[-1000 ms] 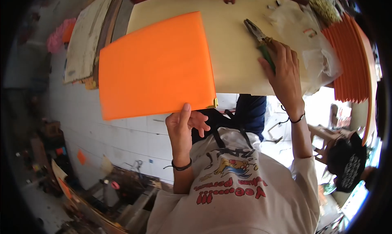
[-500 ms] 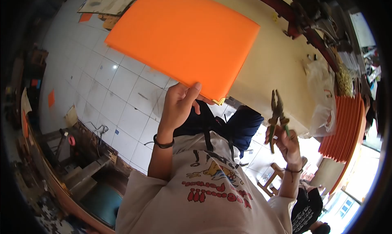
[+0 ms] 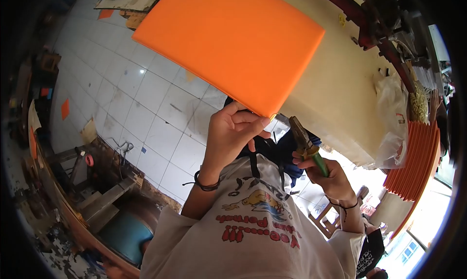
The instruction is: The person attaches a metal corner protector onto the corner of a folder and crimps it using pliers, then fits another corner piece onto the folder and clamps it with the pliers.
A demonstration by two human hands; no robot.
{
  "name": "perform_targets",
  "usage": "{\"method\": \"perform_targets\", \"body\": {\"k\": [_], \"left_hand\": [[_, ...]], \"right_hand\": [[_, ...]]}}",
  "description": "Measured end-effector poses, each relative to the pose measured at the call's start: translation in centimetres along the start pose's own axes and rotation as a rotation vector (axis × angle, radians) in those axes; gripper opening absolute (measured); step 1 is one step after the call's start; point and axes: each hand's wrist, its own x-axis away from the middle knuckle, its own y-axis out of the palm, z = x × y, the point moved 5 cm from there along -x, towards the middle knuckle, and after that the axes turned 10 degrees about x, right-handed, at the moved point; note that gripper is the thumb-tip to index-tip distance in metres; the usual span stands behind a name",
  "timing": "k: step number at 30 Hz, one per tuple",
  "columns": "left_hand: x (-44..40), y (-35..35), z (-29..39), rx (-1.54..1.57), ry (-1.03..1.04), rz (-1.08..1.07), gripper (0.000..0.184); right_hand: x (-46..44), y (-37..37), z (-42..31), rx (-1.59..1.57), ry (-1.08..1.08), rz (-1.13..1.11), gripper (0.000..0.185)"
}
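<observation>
A large orange folder (image 3: 228,45) extends from the tan table over its near edge, above the floor. At its near corner sits a small gold metal corner piece (image 3: 274,117). My left hand (image 3: 236,128) pinches the folder's edge beside that corner, thumb close to the metal; the fingertips underneath are partly hidden. In my right hand (image 3: 333,178) are pliers (image 3: 302,135) with green grips, the fingers closed round the handles. Their jaws point up toward the folder's corner, a short gap to its right, and look nearly closed.
The tan tabletop (image 3: 340,84) carries a clear plastic bag (image 3: 391,116) at right. Beyond it stands a stack of orange folders (image 3: 413,157). A dark red metal machine (image 3: 384,45) lines the far side. Another person in black (image 3: 372,252) is at lower right.
The pliers have moved left and up to near the folder's corner, and their spread handles have come together. My left hand has shifted along the edge to the corner, its thumb now lower.
</observation>
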Motion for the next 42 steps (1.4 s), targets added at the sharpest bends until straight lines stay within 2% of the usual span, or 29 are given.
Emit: {"method": "perform_targets", "body": {"k": [3, 6, 7, 10, 11, 14, 20, 26, 29, 32, 35, 42], "left_hand": [[0.1, 0.6, -0.3, 0.041, 0.037, 0.048, 0.020], [0.0, 0.6, -0.7, 0.075, 0.079, 0.081, 0.019], [0.0, 0.6, -0.9, 0.074, 0.097, 0.085, 0.018], [0.0, 0.6, -1.4, 0.067, 0.105, 0.114, 0.018], [0.1, 0.6, -1.5, 0.063, 0.102, 0.128, 0.018], [0.2, 0.8, -1.1, 0.003, 0.076, 0.130, 0.018], [-0.1, 0.2, -0.6, 0.011, -0.035, 0.092, 0.020], [-0.3, 0.4, -0.7, 0.072, 0.022, 0.054, 0.022], [-0.4, 0.4, -0.7, 0.072, 0.026, 0.066, 0.022], [-0.4, 0.3, -0.5, 0.055, 0.027, 0.064, 0.021], [-0.4, 0.3, -0.4, 0.004, 0.022, 0.073, 0.021], [-0.4, 0.4, -0.1, -0.025, 0.016, 0.091, 0.021]], "right_hand": [[0.1, -0.3, -1.9, 0.323, -0.059, 0.016, 0.041], [-0.1, -0.3, -2.9, 0.428, 0.013, 0.005, 0.047], [-0.3, -0.3, -2.7, 0.450, -0.034, -0.003, 0.056], [-0.7, -0.4, -2.5, 0.470, -0.064, 0.008, 0.062], [-0.8, -0.4, -2.2, 0.489, -0.169, 0.016, 0.067], [-0.9, -0.3, -2.4, 0.458, -0.034, -0.028, 0.067], [-1.3, 0.2, -3.5, 0.443, -0.095, -0.029, 0.069], [-1.7, -0.1, -4.1, 0.587, -0.200, 0.035, 0.068], [-1.7, -0.2, -4.2, 0.575, -0.205, 0.017, 0.069], [-1.5, -0.4, -4.0, 0.505, -0.041, -0.017, 0.070], [-1.5, -0.5, -3.9, 0.534, -0.175, 0.006, 0.074], [-1.2, -0.8, -4.4, 0.586, -0.092, -0.065, 0.080]]}}
